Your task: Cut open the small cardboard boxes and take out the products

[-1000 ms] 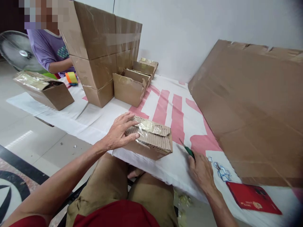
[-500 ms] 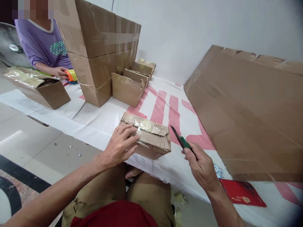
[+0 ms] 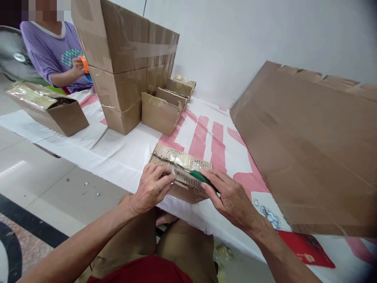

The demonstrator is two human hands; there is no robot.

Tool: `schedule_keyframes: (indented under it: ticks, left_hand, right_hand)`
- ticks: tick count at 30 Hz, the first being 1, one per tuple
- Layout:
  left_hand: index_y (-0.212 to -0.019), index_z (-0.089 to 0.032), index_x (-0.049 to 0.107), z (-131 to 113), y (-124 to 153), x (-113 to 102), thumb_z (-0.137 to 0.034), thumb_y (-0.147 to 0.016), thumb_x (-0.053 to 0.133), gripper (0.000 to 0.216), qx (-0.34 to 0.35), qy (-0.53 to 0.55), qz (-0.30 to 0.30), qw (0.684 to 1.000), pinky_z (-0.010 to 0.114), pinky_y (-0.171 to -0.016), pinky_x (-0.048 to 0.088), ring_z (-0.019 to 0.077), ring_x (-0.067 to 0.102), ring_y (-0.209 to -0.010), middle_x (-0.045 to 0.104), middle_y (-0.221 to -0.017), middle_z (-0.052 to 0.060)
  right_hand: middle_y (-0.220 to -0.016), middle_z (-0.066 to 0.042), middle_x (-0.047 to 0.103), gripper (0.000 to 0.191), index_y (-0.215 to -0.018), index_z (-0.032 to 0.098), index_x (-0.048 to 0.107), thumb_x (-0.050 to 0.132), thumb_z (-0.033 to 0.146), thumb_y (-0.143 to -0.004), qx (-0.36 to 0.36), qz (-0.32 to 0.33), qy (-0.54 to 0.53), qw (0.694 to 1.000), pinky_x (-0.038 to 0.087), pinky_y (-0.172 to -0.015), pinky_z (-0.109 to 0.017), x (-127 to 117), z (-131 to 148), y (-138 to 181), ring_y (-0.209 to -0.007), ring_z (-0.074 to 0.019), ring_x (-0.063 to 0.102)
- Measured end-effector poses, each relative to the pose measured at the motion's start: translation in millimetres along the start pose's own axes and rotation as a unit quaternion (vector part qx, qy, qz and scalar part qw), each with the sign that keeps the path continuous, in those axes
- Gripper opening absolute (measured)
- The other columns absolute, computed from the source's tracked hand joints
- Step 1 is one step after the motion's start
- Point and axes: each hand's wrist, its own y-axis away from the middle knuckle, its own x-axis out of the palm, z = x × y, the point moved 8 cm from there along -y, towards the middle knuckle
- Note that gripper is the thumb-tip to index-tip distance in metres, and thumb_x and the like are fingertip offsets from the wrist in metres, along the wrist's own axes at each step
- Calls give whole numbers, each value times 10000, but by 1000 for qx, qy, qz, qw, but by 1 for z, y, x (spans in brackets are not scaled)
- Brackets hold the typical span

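Your right hand (image 3: 231,196) pinches the green cutter (image 3: 203,180), its blade (image 3: 180,168) at the top seam of the box (image 3: 185,192). Your left hand (image 3: 154,182) curls over that top; can't tell whether it pinches the tape (image 3: 183,159). Slip risk: fingers beside the blade's line. The box sits at the near edge of the table (image 3: 129,147); hard pushing might tip it.

The nearest box (image 3: 186,192) sits on the table (image 3: 118,157), before stacked cartons (image 3: 129,63).

Packing workroom, stacked taped cartons (image 3: 128,51), cloth-covered table (image 3: 126,149), fan (image 3: 10,55)
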Motion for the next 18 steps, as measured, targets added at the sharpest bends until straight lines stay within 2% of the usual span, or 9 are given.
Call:
schedule_keyframes:
  ticks: [3, 8, 12, 18]
  left_hand:
    - [-1079, -242, 715, -1, 1, 0, -147, -952, 594, 200, 4, 0, -10, 1000, 427, -938, 462, 238, 633, -1068, 747, -1067, 72]
    - [-1089, -256, 714, -2, 1, 0, -145, -954, 601, 208, 13, -2, -14, 1000, 414, -925, 454, 227, 650, -1052, 769, -1047, 53]
    - [-1091, -251, 703, -1, 0, 0, -131, -949, 609, 208, 15, -1, -15, 1000, 404, -925, 451, 222, 650, -1050, 771, -1041, 49]
    - [-1062, -251, 702, -1, 0, 1, -138, -958, 600, 185, 7, 0, -10, 1000, 403, -918, 450, 218, 654, -1040, 776, -1022, 40]
  right_hand:
    - [-1104, -109, 740, 279, -1244, 195, 645, 465, 220, -1032, -22, 19, 43, 999, 608, -736, -364, 2, 7, -10, -946, -250, 721]
    - [-1071, -114, 736, 247, -1211, 182, 632, 489, 184, -1010, -43, 39, 101, 993, 580, -713, -362, 10, 18, -18, -917, -257, 708]
    - [-992, -111, 722, 193, -1151, 158, 632, 518, 169, -996, -38, 45, 161, 985, 554, -696, -366, 18, 22, -18, -855, -260, 688]
    - [-957, -109, 702, 209, -1182, 144, 619, 509, 169, -1006, -44, 42, 199, 978, 521, -682, -367, 24, 28, -15, -816, -259, 649]
